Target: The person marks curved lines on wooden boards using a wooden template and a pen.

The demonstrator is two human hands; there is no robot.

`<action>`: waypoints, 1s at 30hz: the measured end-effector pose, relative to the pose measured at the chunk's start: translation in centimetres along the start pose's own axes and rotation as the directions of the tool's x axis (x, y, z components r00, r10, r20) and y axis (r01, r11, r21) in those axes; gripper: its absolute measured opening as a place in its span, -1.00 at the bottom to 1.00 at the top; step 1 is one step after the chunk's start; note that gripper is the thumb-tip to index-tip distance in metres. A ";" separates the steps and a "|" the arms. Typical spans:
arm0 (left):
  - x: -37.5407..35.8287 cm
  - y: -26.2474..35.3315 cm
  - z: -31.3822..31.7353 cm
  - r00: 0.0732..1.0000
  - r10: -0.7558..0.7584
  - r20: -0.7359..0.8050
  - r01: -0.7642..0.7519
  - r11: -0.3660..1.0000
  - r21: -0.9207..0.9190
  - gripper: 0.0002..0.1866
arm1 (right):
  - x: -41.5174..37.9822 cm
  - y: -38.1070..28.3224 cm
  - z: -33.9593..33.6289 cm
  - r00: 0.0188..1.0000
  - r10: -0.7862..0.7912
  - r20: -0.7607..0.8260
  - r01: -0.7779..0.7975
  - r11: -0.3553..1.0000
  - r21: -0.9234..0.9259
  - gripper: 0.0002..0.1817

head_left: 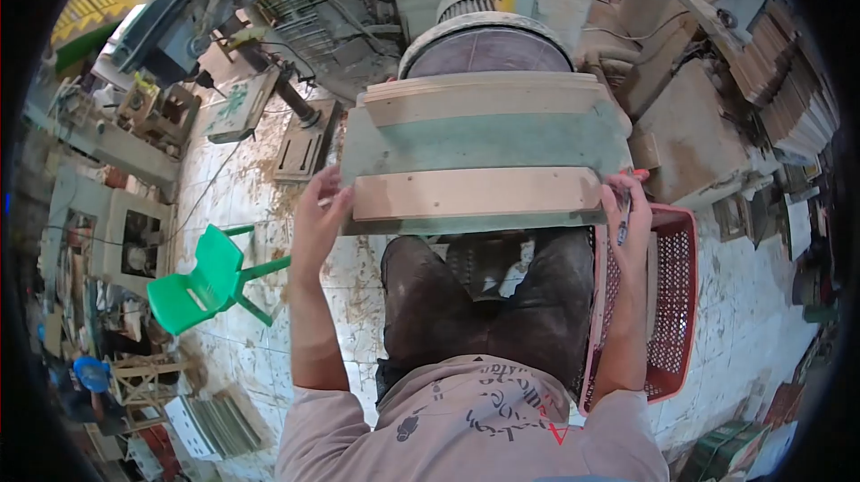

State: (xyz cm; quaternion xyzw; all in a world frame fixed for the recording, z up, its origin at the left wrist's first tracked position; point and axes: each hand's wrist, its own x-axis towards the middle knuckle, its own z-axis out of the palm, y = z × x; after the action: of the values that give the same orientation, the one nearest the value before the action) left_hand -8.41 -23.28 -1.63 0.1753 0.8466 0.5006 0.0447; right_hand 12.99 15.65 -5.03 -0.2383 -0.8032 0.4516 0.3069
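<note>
A pale wooden strip with small dark holes (475,194) lies across the near part of a green board (484,143). My left hand (321,207) is at the strip's left end, its fingers apart and nothing held. At the right end, my right hand (631,204) has its fingers curled round a dark, pen-like tool (623,229); something red shows by its fingertips. Farther back on the board lies a second wooden strip (488,98), roughly parallel to the first.
A red plastic basket (685,303) stands to the right of my legs. On the left is a green plastic chair (199,280). Behind the board sits a round disc machine (488,47). A drill-press-like stand (300,137) is at the back left.
</note>
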 end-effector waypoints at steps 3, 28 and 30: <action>0.7 3.4 -0.6 0.983 0.110 0.145 -0.142 0.963 0.227 -0.48 | 1.0 -4.0 -0.1 0.932 -0.261 0.253 0.310 0.934 -0.177 -0.56; 3.3 3.4 0.3 0.783 0.141 0.606 -0.478 0.761 0.439 -0.52 | 5.1 -4.2 2.6 0.611 -0.267 0.745 0.523 0.843 -0.126 -0.35; 3.3 3.4 0.2 0.780 0.147 0.608 -0.481 0.762 0.433 -0.52 | 5.0 -4.0 2.5 0.600 -0.312 0.736 0.560 0.821 -0.108 -0.35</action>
State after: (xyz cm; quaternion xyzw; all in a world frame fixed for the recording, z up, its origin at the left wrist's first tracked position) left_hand -10.58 -20.53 1.50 0.4597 0.8633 0.1555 0.1383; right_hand 7.29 15.57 -1.22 0.1069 -0.9544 0.2755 0.0434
